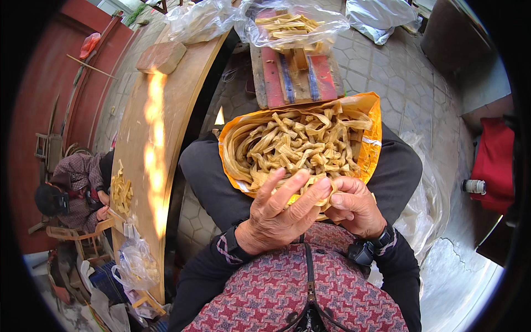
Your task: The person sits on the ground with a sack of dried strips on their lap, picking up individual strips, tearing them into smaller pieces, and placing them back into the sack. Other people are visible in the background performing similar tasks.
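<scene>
In my lap sits an orange woven-plastic bag (374, 137) with its mouth wide. Long tan plant-fibre strips (286, 143) fill it, many with knotted or folded ends. Over its near edge, my right hand (354, 205) pinches one tan strip (333, 191) between thumb and fingertips. My left hand (282, 211) is beside it, back up and fingers extended, with part of the looped strip behind its fingertips. The left thumb and palm are hidden, so its grip on the strip is unclear.
Ahead, a low wooden stool (276, 79) bears clear plastic with cut strips (288, 25). A long wooden board (137, 137) on my left carries a brick (161, 57) and a strip pile (121, 191). Beyond it, another person (79, 186) sits. Plastic sheeting (423, 199) lies right.
</scene>
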### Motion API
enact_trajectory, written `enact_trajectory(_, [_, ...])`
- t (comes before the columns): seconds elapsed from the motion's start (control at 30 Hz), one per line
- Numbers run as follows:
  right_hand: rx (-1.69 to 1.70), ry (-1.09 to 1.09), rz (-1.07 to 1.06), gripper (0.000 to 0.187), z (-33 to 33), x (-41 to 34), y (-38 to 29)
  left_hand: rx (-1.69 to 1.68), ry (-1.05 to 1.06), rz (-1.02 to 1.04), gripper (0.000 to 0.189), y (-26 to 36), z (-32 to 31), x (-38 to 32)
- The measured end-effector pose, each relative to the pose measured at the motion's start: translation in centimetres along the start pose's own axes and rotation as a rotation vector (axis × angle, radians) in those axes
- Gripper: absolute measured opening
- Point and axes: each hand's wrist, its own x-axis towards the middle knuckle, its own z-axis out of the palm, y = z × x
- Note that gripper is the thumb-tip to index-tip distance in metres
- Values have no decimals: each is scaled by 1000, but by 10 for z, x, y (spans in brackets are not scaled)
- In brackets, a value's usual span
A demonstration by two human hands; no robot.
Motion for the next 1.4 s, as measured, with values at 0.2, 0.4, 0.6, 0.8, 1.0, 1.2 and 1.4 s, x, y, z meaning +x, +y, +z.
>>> enact_trajectory(0.2, [-276,-133,27,10,6,4,-11,9,94,-136,10,-11,-9,1])
enact_trajectory(0.4, [-572,137,-23,25,0,5,-7,-334,7,-247,17,-20,-17,1])
enact_trajectory(0.6, [-922,50,-270,44,-1,10,11,-459,-246,-397,19,-10,-5,-10])
enact_trajectory(0.8, [-694,12,-6,44,4,-3,-16,-1529,-503,-1158,17,-28,-12,-17])
enact_trajectory(1.0, [-1208,79,-154,31,-5,-9,-27,-1496,-191,-1259,18,-36,-9,-17])
enact_trajectory(1.2, [-1618,-39,-391,11,-18,-9,-20,-1539,-199,-1301,22,-35,-6,-29])
enact_trajectory(1.4, [-1817,71,-489,10,-19,-15,-24,-1248,-428,-1222,25,-51,-2,-22])
